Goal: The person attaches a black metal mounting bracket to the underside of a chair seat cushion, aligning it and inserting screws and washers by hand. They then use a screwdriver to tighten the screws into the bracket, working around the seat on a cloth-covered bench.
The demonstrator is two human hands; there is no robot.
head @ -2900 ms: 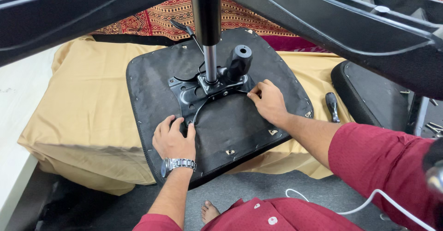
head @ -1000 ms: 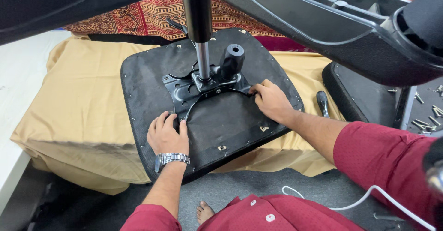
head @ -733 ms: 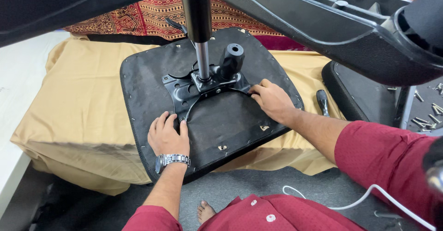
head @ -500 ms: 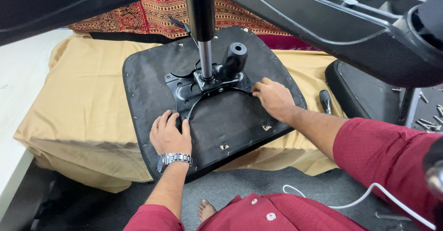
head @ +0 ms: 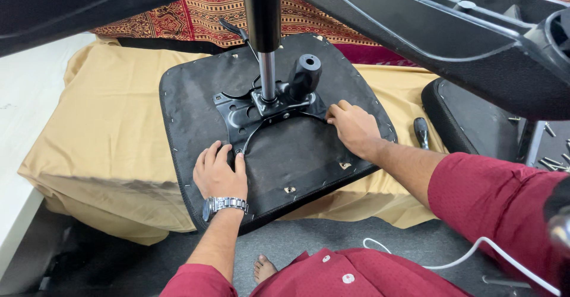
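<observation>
- head view, landmark: black seat pan (head: 285, 154), upside down, flat on a mustard-yellow cloth (head: 107, 119) draped over a low surface.
- bolted at the middle of the seat pan: black metal mechanism plate (head: 261, 110), with a chrome gas cylinder (head: 267, 74) rising upright from it and a black knobbed stub (head: 304, 74) just right of the cylinder.
- left hand (head: 219, 175) pressed flat on the near left part of the seat pan, grip spread, fingers splayed, fingertips touching the lower arm of the mechanism plate; holding nothing; silver wristwatch (head: 222, 205) on the wrist.
- right hand (head: 353, 128) resting on the right side of the seat pan, fingers curled, tips against the right edge of the mechanism plate; cannot tell whether anything small is pinched.
- right of the seat pan, on the cloth: a dark-handled tool (head: 421, 132), apart from both hands.
- further right of the seat pan: another black padded part (head: 469, 125), with loose screws (head: 552, 154) beyond it.
- above the seat pan, close to the camera: black chair base arms (head: 451, 30).
- behind the seat pan: red patterned fabric (head: 196, 15).
- below the seat pan: grey floor with a white cable (head: 463, 258) and a bare foot (head: 264, 268); maroon sleeves on both arms.
</observation>
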